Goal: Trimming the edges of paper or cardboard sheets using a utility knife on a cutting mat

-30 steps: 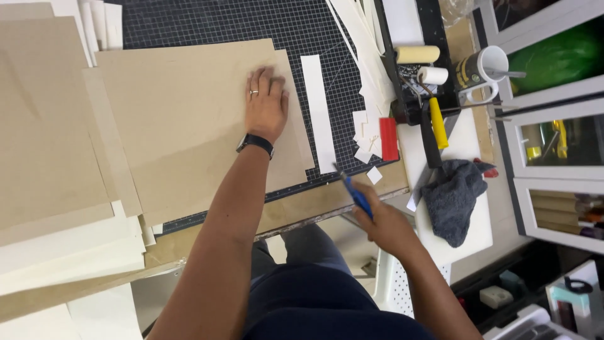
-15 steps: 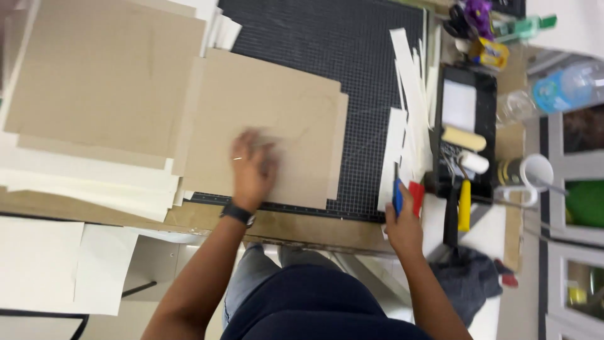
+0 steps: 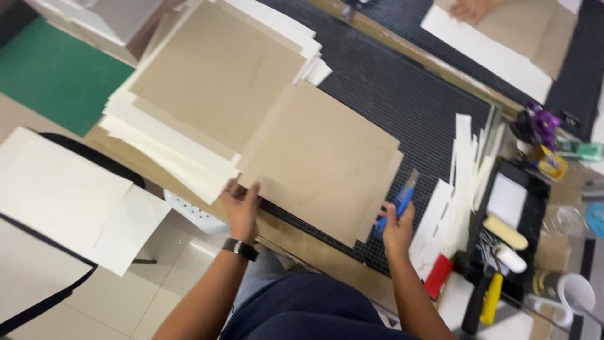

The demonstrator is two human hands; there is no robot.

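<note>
A brown sheet of card [image 3: 318, 160] lies on the black gridded cutting mat [image 3: 402, 94]. My left hand [image 3: 241, 206] grips the near left corner of this sheet, beside a stack of brown and cream sheets [image 3: 207, 94]. My right hand [image 3: 396, 225] holds a blue utility knife [image 3: 397, 203] at the sheet's near right edge, blade pointing away from me. A black band sits on my left wrist.
White cut strips [image 3: 462, 170] lie right of the mat. A black tray [image 3: 525, 233] holds a paint roller [image 3: 504, 233], and a yellow-handled tool [image 3: 492, 299], red block [image 3: 437, 277], white mug [image 3: 576, 293] sit nearby. Another person's hand [image 3: 469, 9] rests on sheets across the table. Green mat [image 3: 56, 72] far left.
My left hand slid from the middle of the brown sheet to its near left corner. My right hand with the knife moved in to the sheet's right edge. The camera view swung round.
</note>
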